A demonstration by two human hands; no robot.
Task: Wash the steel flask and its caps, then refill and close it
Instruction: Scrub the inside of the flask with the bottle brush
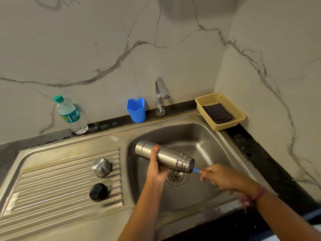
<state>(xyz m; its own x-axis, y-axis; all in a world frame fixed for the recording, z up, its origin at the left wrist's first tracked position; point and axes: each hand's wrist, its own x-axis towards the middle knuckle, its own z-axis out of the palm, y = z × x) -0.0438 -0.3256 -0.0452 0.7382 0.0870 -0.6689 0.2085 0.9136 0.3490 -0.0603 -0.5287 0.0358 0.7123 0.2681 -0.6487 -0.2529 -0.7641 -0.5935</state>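
My left hand (156, 166) grips the steel flask (166, 156) around its middle and holds it nearly horizontal over the sink basin (205, 141), its open mouth pointing right. My right hand (215, 176) holds the blue handle of a bottle brush (196, 170), which goes into the flask's mouth; the brush head is hidden inside. The steel outer cap (102, 167) stands upside down on the ribbed drainboard (52, 188). The black inner cap (98, 192) lies just in front of it.
A plastic water bottle (70, 114) with a green cap stands at the back left by the wall. A blue cup (136, 110) and the tap (160, 96) are behind the basin. A beige basket (225, 103) with a folded checked cloth sits at the back right.
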